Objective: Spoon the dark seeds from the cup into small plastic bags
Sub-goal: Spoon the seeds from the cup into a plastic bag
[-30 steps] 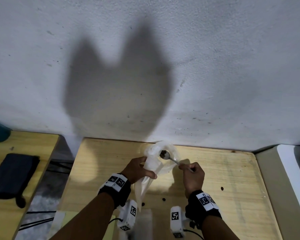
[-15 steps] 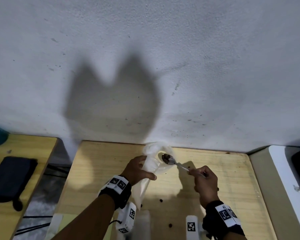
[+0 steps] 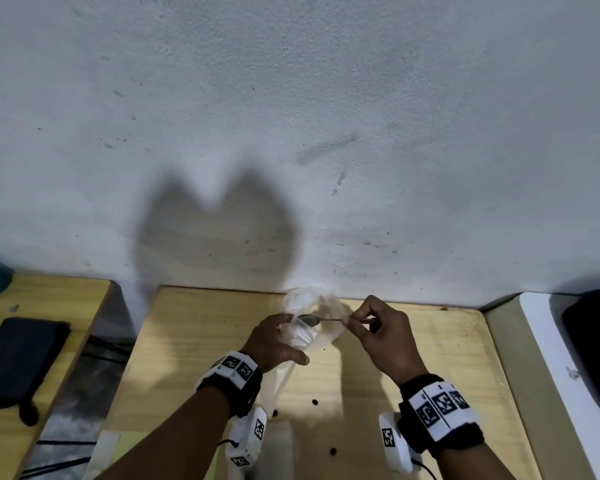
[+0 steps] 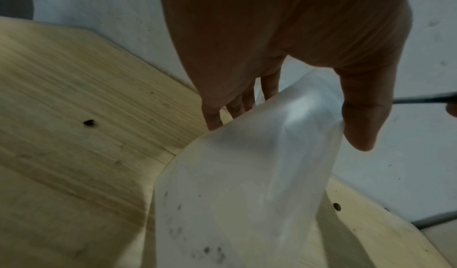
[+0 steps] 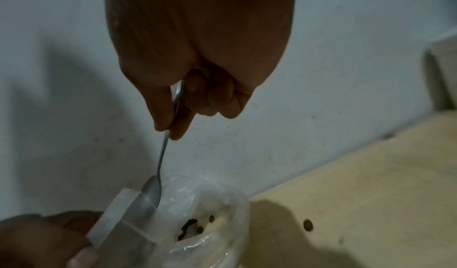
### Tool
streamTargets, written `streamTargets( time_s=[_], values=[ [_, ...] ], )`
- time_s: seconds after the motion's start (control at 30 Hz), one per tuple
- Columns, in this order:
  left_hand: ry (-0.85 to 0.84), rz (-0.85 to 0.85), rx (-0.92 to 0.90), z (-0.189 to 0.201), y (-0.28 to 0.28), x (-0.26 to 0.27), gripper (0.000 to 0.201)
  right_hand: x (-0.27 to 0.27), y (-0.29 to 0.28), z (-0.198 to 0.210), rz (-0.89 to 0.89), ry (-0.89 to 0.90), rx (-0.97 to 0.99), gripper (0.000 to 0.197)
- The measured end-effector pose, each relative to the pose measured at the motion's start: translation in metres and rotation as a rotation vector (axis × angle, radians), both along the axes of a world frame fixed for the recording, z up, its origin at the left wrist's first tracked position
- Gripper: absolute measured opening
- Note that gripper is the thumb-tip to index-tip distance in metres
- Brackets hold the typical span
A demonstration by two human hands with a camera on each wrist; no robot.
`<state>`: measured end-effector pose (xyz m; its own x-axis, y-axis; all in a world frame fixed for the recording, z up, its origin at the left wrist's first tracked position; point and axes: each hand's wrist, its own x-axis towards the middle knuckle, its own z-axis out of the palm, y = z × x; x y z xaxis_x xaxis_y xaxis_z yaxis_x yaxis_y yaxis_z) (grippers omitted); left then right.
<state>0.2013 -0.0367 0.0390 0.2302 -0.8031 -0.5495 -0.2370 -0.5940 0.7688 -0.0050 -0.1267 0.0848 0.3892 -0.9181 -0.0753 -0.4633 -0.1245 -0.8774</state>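
While I tip the spoon over the bag, this is how each view reads.

Head view, left hand: my left hand (image 3: 274,341) is curled round the neck of the plastic bag (image 3: 312,320), thumb across the front, so the mouth stays propped wide and the rest hangs toward the desk (image 3: 194,327).
Head view, right hand: my right hand (image 3: 378,327), at 3 o'clock of the bag, pinches the spoon (image 3: 321,319) by its handle, bowl over the opening, so anything that drops should land inside.
Head view, strays: a few dark seeds (image 3: 314,402) lie loose on the desk at 6 o'clock of the bag; the cup is not in sight.
Head view, surroundings: a dark pouch (image 3: 18,358) rests on the neighbouring surface far out at 9 o'clock.

Left wrist view, grip: fingers (image 4: 237,106) behind the film and thumb in front clamp the bag, which drapes down at 6 o'clock; faint dark specks show low in it.
Left wrist view, desk: one loose seed (image 4: 89,123) sits at 9 o'clock.

Right wrist view, grip: thumb and forefinger squeeze the spoon handle, other fingers curled in, for fine control of the tilt.
Right wrist view, spoon: its bowl (image 5: 150,192) sits just inside the rim, looking emptied to me.
Right wrist view, contents: dark seeds lie low inside the bag.
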Motion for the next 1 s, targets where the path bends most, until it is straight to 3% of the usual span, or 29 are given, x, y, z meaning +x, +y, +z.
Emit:
streamTargets(
  time_s=[0.07,0.13,0.23,0.33,0.47,0.6,0.73,0.83,0.93,1.0],
  values=[
    [0.016,0.036,0.004,0.0,0.002,0.0,0.068,-0.001,-0.002,-0.004,-0.122,-0.076,0.029,0.032],
    [0.025,0.06,0.006,-0.001,0.005,0.0,0.088,-0.005,-0.003,-0.009,-0.318,-0.172,0.063,0.025],
    [0.046,0.093,-0.016,0.001,0.014,0.004,0.094,-0.013,0.003,-0.026,-0.558,-0.131,0.141,0.02],
    [0.066,0.124,-0.036,0.005,0.026,0.008,0.091,-0.01,0.011,-0.047,-0.632,-0.004,0.268,0.018],
    [0.068,0.185,-0.044,0.006,0.039,0.011,0.087,0.006,0.021,-0.063,-0.659,-0.005,0.433,0.023],
    [0.044,0.226,-0.094,0.013,0.049,0.013,0.096,0.011,0.03,-0.061,-0.481,0.143,0.471,0.03],
    [-0.012,0.239,-0.179,0.025,0.056,0.017,0.085,-0.001,0.044,-0.038,-0.375,0.425,0.285,0.025],
    [-0.047,0.212,-0.225,0.038,0.059,0.019,0.083,-0.001,0.053,-0.015,-0.28,0.139,0.157,0.012],
    [-0.109,0.081,-0.287,0.053,0.059,0.016,0.099,0.017,0.062,0.029,0.051,-0.089,0.182,0.038],
    [-0.123,0.02,-0.338,0.061,0.057,0.014,0.099,0.031,0.064,0.057,0.215,-0.122,0.268,0.041]
  ],
)
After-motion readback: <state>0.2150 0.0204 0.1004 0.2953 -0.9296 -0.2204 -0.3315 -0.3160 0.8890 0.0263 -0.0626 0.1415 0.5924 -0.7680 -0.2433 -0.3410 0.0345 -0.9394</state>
